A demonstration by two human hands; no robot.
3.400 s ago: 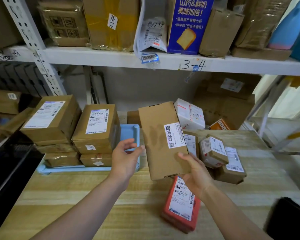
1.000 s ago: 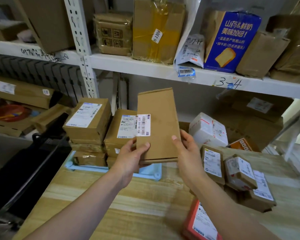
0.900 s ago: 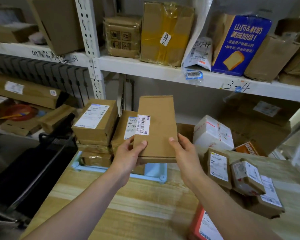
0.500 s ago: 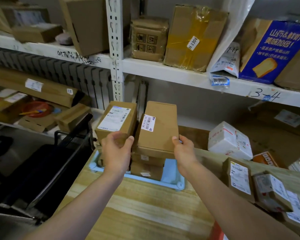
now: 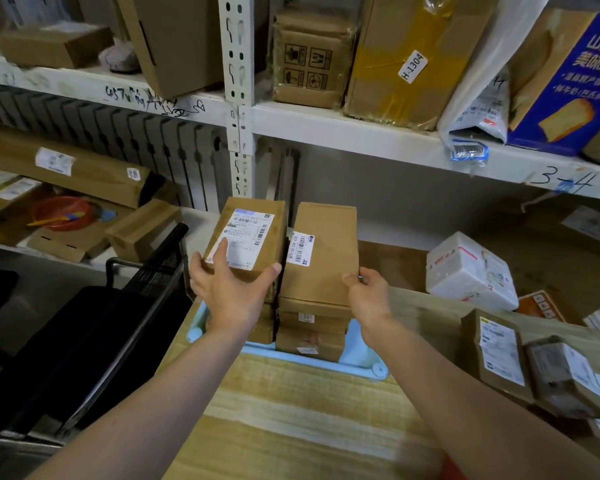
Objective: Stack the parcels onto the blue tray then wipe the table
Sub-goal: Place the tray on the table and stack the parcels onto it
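The blue tray (image 5: 362, 356) sits at the table's far left with two stacks of brown parcels on it. A flat brown parcel (image 5: 321, 258) with a small barcode label lies on top of the right stack. My right hand (image 5: 368, 296) holds its near right corner, thumb on top. My left hand (image 5: 232, 289) rests on the near end of the labelled box (image 5: 246, 237) topping the left stack, fingers spread over its label. More parcels lie on the table to the right: a white one (image 5: 471, 271) and small labelled brown ones (image 5: 499, 351).
The wooden table (image 5: 309, 410) shows bare wood in front of the tray. A red parcel (image 5: 452, 471) peeks in at the bottom edge. A black cart (image 5: 84, 341) stands left of the table. A white shelf (image 5: 361, 133) loaded with boxes hangs above the stacks.
The flat brown parcel went from held upright in both hands down onto the right stack. My left hand left it and moved onto the left stack's top box.
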